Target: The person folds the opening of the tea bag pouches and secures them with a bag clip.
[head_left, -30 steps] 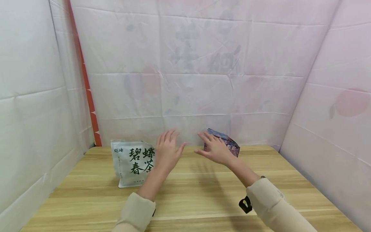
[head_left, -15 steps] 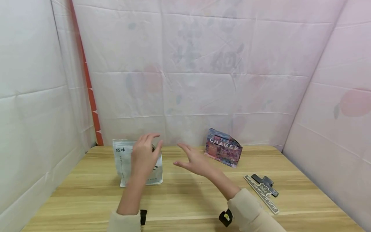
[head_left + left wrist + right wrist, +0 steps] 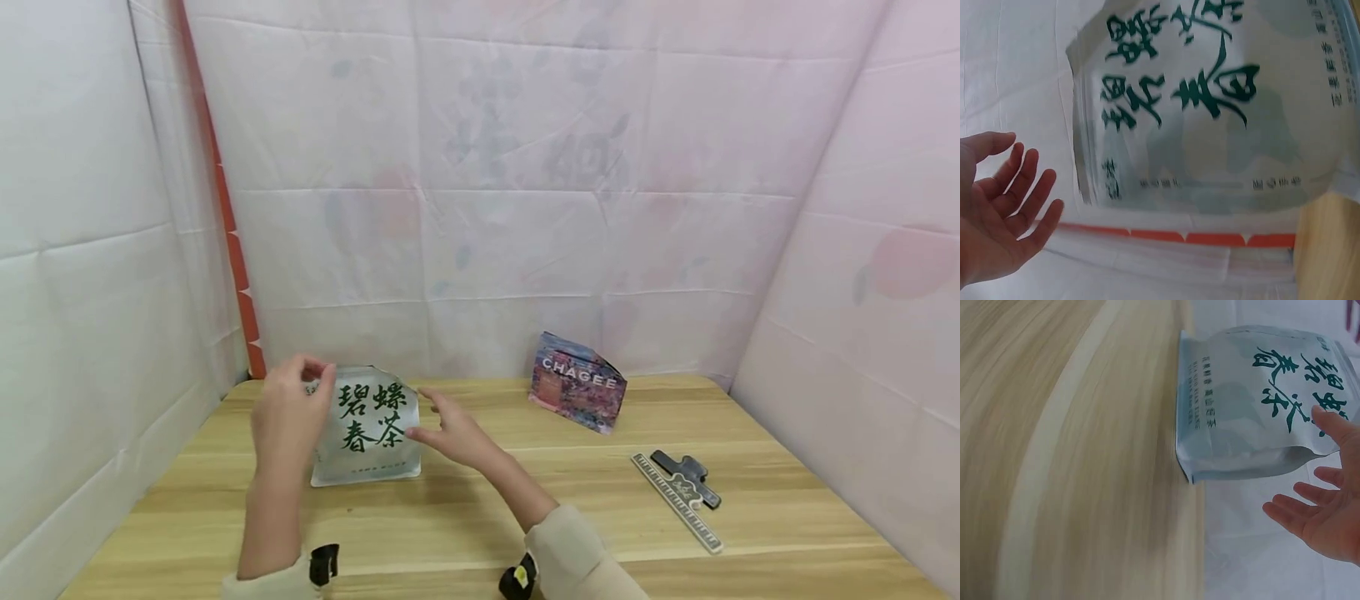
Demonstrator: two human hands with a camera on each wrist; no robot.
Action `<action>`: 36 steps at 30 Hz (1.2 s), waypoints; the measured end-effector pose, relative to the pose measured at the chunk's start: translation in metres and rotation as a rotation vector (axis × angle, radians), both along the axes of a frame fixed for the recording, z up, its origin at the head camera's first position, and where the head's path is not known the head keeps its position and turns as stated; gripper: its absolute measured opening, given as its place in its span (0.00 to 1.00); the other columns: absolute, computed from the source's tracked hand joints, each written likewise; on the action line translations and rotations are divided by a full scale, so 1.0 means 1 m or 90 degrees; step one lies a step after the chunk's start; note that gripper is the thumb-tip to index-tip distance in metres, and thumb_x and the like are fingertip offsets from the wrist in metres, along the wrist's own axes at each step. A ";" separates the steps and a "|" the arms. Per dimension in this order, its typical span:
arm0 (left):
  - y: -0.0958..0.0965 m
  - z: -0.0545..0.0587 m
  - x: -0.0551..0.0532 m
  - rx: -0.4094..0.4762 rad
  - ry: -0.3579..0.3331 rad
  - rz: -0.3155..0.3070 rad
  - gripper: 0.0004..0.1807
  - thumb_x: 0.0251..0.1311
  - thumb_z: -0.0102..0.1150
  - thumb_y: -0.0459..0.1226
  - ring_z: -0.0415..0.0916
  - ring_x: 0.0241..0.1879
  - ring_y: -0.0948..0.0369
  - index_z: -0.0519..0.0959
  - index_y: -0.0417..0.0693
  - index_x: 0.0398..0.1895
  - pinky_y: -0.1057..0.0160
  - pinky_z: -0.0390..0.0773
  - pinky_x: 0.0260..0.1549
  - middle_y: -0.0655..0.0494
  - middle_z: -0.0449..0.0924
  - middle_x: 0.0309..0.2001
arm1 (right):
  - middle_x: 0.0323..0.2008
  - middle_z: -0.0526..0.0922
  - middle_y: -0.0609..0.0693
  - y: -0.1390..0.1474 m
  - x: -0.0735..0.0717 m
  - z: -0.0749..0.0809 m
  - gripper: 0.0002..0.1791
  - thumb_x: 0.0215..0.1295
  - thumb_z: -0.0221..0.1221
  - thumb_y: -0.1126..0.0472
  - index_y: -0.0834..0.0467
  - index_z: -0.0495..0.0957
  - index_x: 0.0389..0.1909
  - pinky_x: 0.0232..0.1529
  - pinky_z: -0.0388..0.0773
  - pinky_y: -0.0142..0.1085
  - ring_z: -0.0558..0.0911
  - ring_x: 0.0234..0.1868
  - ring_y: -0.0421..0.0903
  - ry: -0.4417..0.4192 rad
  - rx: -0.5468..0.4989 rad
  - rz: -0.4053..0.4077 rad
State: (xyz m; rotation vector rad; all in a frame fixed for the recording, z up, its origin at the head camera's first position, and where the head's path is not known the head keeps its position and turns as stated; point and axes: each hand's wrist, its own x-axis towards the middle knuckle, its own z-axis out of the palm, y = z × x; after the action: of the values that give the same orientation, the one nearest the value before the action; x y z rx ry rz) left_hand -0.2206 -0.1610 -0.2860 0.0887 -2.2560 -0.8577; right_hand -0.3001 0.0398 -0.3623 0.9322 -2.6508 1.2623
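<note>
A pale green-white tea bag (image 3: pixel 375 460) with dark green characters stands upright on the wooden table. My left hand (image 3: pixel 288 421) is at its upper left corner. The left wrist view shows a gap between the left hand's loosely bent fingers (image 3: pixel 1025 200) and the tea bag's top edge. My right hand (image 3: pixel 461 435) is at the tea bag's right side. In the right wrist view, the right thumb (image 3: pixel 1332 425) overlaps the front of the tea bag, while the other fingers spread beside it; I cannot tell whether the thumb touches. Neither hand grips anything.
Toward the back right stands a purple-blue CHAGEE bag (image 3: pixel 576 390). A long clip (image 3: pixel 678 500) with a piano-key pattern and a black part lies on the table (image 3: pixel 465 533) at right. White cloth walls (image 3: pixel 510 250) enclose the back and sides.
Both hands have moved left, from between the two bags to either side of the tea bag. The CHAGEE bag and the clip, earlier covered by the right arm, are now in sight.
</note>
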 end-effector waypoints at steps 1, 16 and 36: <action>-0.005 0.000 0.001 0.014 -0.029 0.011 0.12 0.63 0.52 0.41 0.71 0.35 0.51 0.74 0.40 0.36 0.55 0.70 0.28 0.45 0.76 0.36 | 0.63 0.63 0.60 -0.002 -0.001 -0.002 0.37 0.59 0.62 0.52 0.62 0.59 0.65 0.51 0.69 0.50 0.68 0.57 0.62 -0.012 -0.018 0.003; -0.057 -0.044 -0.018 0.133 -0.308 -0.158 0.43 0.61 0.52 0.52 0.60 0.55 0.35 0.50 0.26 0.63 0.43 0.67 0.48 0.28 0.57 0.58 | 0.59 0.67 0.61 -0.010 -0.002 -0.023 0.28 0.61 0.59 0.64 0.64 0.63 0.61 0.51 0.70 0.50 0.68 0.56 0.63 -0.062 -0.172 0.033; -0.054 -0.057 -0.025 0.116 -0.311 -0.276 0.43 0.57 0.60 0.45 0.51 0.60 0.33 0.48 0.30 0.64 0.37 0.54 0.55 0.27 0.59 0.57 | 0.58 0.68 0.62 -0.012 -0.003 -0.027 0.27 0.62 0.57 0.66 0.66 0.63 0.61 0.55 0.67 0.46 0.70 0.57 0.59 -0.072 -0.188 0.030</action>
State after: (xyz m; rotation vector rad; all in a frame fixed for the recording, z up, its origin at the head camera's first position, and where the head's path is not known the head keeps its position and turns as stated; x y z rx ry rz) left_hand -0.2458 -0.2145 -0.3428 -0.1271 -2.6958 -1.3940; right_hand -0.3027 0.0273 -0.3890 0.9067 -2.4364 1.7047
